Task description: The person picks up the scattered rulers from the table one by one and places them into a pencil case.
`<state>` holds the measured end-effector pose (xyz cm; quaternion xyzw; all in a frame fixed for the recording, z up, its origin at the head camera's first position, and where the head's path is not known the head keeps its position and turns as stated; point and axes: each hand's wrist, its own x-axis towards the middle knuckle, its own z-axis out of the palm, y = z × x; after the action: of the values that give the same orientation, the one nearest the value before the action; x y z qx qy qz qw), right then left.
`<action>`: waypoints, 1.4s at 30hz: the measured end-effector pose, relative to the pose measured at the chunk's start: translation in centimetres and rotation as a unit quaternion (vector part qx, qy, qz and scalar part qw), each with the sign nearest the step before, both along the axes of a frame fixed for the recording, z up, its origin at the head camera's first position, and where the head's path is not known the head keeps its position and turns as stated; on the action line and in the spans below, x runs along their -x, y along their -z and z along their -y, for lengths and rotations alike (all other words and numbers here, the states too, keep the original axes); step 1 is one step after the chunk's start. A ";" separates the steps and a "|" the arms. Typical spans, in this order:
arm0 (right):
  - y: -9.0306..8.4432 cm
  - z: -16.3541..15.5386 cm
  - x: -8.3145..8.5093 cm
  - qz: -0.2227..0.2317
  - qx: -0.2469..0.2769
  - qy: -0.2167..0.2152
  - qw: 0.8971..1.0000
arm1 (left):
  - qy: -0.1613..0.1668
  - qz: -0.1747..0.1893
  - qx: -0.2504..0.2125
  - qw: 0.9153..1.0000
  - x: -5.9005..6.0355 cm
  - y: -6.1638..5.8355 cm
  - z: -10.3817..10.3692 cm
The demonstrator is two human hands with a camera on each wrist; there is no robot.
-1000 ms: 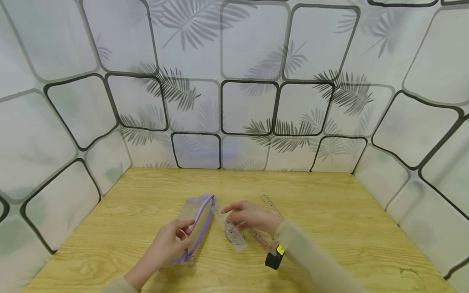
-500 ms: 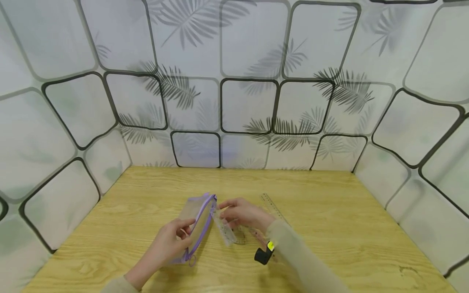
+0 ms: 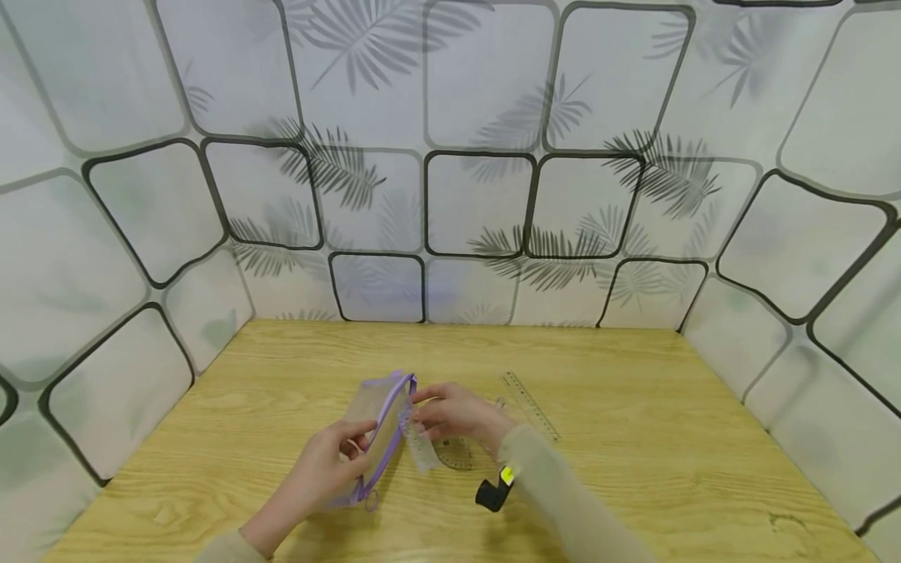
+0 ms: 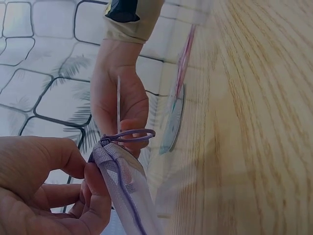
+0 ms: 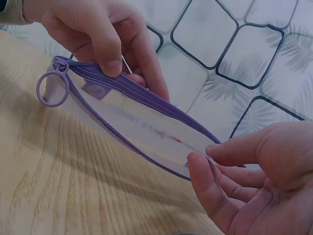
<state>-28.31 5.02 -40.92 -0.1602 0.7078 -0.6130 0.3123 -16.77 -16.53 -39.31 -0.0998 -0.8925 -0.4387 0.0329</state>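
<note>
A purple-edged zip pouch with see-through sides stands on the table, its mouth unzipped and gaping. My left hand pinches one edge of the mouth between thumb and fingers. In the right wrist view, the zip's ring pull hangs at the pouch's end. My right hand pinches a clear ruler-like plastic piece beside the mouth's far edge. In the left wrist view that piece appears edge-on, as a thin line. How far it reaches into the pouch cannot be told.
A clear protractor lies under the right hand. Farther right is a clear ruler. A pinkish flat piece shows on the table in the left wrist view. Patterned cloth walls enclose the wooden table.
My right hand has moved left with the clear plastic piece, up to the pouch's mouth. The protractor and ruler are now more uncovered. My left hand and the pouch have stayed nearly still.
</note>
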 end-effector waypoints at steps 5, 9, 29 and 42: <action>0.0 0.6 -0.1 0.010 0.017 0.005 1.000 | 0.007 0.002 -0.004 1.000 -0.1 0.0 0.0; 0.0 0.9 -0.3 0.017 0.020 0.020 0.999 | 0.007 0.005 -0.006 1.000 -0.1 0.0 0.1; 0.1 2.5 -1.4 -0.016 0.005 0.076 0.997 | 0.011 0.006 -0.013 1.000 0.0 0.1 0.1; 0.0 2.7 -1.7 -0.011 0.011 0.078 0.997 | 0.011 0.006 -0.014 1.000 -0.2 0.0 0.0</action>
<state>-26.60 2.27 -40.95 -0.1148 0.7145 -0.6418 0.2537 -16.62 -16.55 -39.26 -0.1063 -0.8855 -0.4517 0.0246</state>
